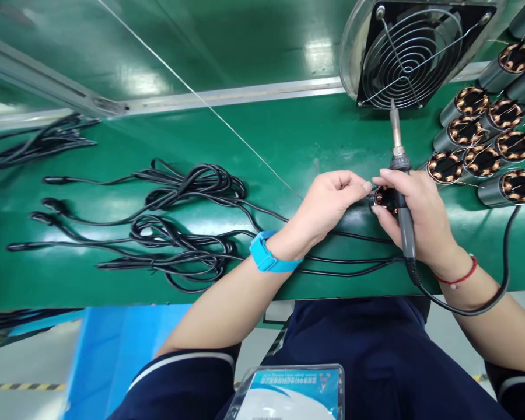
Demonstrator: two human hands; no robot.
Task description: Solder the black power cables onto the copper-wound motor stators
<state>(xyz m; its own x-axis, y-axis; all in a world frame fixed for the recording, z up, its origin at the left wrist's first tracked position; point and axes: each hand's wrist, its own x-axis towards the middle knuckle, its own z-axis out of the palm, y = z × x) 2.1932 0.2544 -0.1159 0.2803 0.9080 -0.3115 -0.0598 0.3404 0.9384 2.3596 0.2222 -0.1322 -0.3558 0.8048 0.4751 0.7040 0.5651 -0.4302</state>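
My left hand (328, 204) is closed in a pinch on the end of a black wire at a copper-wound motor stator (385, 199) on the green bench. A blue strap circles that wrist. My right hand (413, 219) grips the same stator while a soldering iron (398, 157) lies across it. The iron's tip points away toward the fan. A thin strand of solder wire (227, 119) runs diagonally across the bench to my left hand.
Several finished stators (485, 151) lie in rows at the right. A round wire-guarded extraction fan (413, 55) stands behind the hands. Bundles of black cables (179, 227) spread over the left of the green bench (289, 134). The bench edge runs just before my lap.
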